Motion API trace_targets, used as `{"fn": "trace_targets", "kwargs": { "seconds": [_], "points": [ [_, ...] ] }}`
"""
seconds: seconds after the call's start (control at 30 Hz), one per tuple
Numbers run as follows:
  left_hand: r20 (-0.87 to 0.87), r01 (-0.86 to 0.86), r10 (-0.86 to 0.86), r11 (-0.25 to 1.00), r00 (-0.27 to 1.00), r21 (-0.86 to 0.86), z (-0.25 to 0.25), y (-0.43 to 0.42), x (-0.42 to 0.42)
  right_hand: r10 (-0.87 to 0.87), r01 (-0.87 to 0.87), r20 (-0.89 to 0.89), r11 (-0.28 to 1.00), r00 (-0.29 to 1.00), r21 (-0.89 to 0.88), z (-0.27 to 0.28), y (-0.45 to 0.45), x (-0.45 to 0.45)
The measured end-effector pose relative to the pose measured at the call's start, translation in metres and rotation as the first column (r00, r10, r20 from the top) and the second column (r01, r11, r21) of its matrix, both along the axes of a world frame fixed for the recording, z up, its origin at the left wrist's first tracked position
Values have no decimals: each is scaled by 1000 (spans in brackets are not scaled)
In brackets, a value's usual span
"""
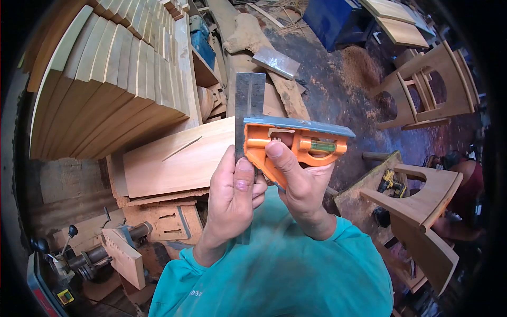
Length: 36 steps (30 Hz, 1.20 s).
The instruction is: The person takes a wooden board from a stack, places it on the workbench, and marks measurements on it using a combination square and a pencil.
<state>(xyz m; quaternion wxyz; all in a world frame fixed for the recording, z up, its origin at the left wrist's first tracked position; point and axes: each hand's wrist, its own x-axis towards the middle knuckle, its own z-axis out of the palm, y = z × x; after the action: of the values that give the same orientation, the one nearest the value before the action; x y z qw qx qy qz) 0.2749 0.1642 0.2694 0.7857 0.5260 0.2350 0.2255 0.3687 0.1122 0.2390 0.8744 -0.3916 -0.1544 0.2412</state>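
Note:
In front of my chest I hold a combination square [296,126] with an orange head, a small green level vial and a grey metal blade that stands upright. My left hand [229,195] pinches the lower part of the blade between thumb and fingers. Around the orange head my right hand [305,185] is closed, its thumb pressed near the middle of the head. Behind my left hand lies a flat pale board [179,166] with a thin stick-like piece [182,148] on it.
Many shaped wooden boards [116,79] stand stacked at upper left. A machine with levers [79,259] is at lower left. On the right are wooden frames [433,90], a yellow drill [392,183] and part of another person [470,185]. A blue box [338,24] stands at the back.

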Motion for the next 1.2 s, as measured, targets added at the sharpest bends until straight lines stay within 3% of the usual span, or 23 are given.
{"fn": "trace_targets", "kwargs": {
  "seconds": [0.37, 0.47, 0.53, 1.2],
  "points": [
    [-62, -52, 58, 995, 996, 81, 2, -10, -7, 14, -12, 60, 1000, 998, -27, 11, -16, -5],
    [-65, -54, 62, 992, 996, 117, 1, -11, -8, 123, -112, 93, 987, 988, -116, 11, -20, -4],
    [-65, -60, 68, 990, 996, 124, 0, -11, -8, 35, -35, 39, 999, 999, 19, 8, -16, -6],
    [-156, -78, 116, 970, 981, 231, 5, -16, -11, 73, -72, -14, 996, 997, 59, 7, -17, -8]
  ]
}}
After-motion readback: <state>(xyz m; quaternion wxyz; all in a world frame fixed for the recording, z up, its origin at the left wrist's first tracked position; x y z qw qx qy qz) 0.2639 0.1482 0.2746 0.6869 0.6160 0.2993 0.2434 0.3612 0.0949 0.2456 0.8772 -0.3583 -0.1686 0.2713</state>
